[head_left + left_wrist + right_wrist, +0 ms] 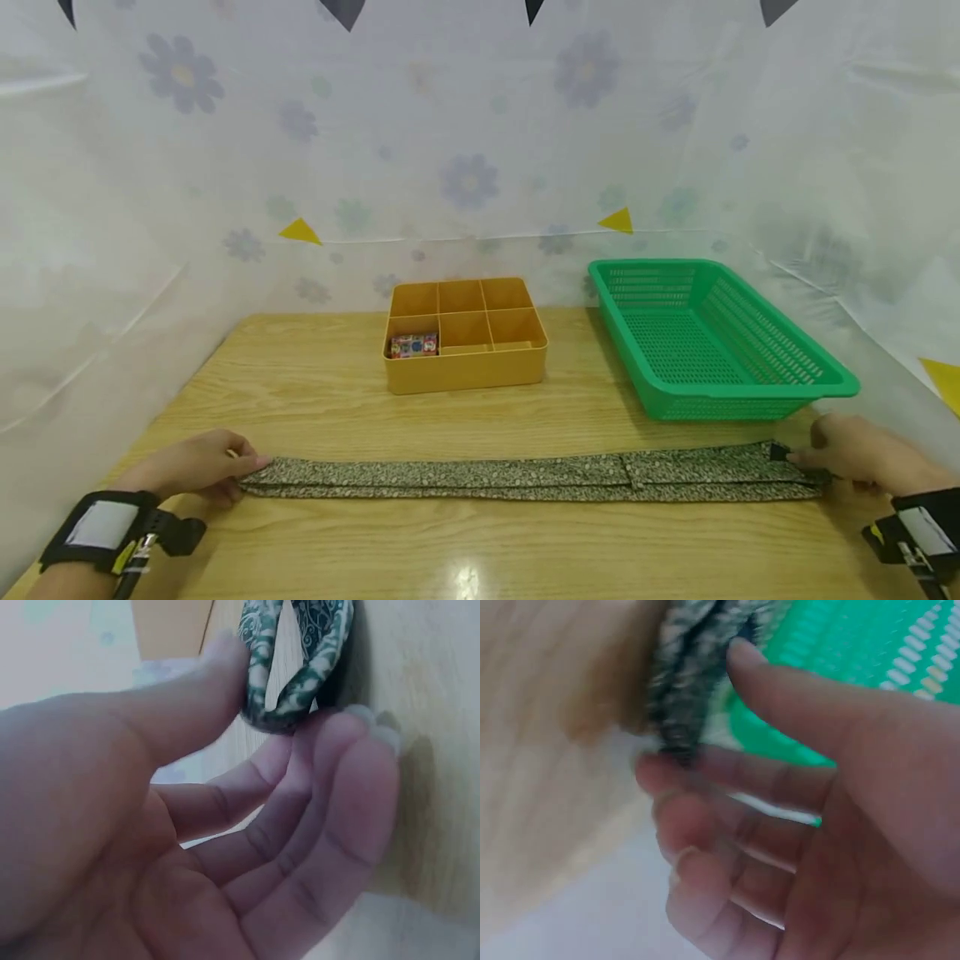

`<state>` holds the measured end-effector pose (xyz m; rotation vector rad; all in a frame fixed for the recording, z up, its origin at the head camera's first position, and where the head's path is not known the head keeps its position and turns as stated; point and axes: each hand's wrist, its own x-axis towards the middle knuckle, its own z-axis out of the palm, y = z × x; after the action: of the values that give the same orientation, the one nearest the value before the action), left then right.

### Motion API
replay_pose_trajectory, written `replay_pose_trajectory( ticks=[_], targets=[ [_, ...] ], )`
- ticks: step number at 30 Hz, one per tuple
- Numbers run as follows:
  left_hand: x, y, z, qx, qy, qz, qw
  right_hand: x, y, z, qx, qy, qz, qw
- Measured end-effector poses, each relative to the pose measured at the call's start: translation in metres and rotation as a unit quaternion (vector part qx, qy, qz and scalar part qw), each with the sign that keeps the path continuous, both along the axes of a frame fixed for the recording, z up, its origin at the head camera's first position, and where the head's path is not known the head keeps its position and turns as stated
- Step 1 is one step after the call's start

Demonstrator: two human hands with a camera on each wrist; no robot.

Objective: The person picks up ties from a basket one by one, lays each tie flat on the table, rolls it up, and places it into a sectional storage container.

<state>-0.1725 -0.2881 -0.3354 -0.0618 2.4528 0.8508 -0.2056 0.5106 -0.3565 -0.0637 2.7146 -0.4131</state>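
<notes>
A long green necktie with a small pale floral pattern stretches left to right in a narrow band just over the table, its back seam showing. At its left end, where the cloth bends round in a fold, my left hand pinches it between thumb and fingers. In the left wrist view the folded end of the necktie sits between thumb and fingertips. My right hand holds the wider right end by a dark label. The right wrist view is blurred, with the thumb on the necktie and fingertips at its end.
A yellow organizer box with several compartments stands at the back middle; a small colourful printed pack lies in its front left compartment. To the back right is a green plastic basket. Flowered sheeting hangs behind the wooden table.
</notes>
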Motion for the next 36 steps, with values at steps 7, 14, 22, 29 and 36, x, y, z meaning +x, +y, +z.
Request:
replay_pose_trajectory(
  ticks=[7,14,22,29,36],
  targets=[
    [0.001,-0.007,-0.001,0.025,-0.002,0.005,0.9997,0.004,-0.038,0.019,0.015,0.042,0.047,0.9979],
    [0.003,0.001,-0.001,0.009,0.021,0.012,0.9997,0.007,-0.089,0.029,0.002,0.080,0.146,0.9860],
    [0.006,0.001,-0.008,0.006,0.015,0.039,0.9991,0.017,-0.160,0.040,-0.065,0.102,0.222,0.9675],
    [0.005,0.000,-0.007,0.007,0.017,0.041,0.9990,0.013,-0.206,0.044,-0.068,0.141,0.245,0.9567],
    [0.005,0.003,-0.005,0.015,0.019,0.047,0.9986,0.004,-0.244,0.047,-0.082,0.189,0.272,0.9402]
  ],
)
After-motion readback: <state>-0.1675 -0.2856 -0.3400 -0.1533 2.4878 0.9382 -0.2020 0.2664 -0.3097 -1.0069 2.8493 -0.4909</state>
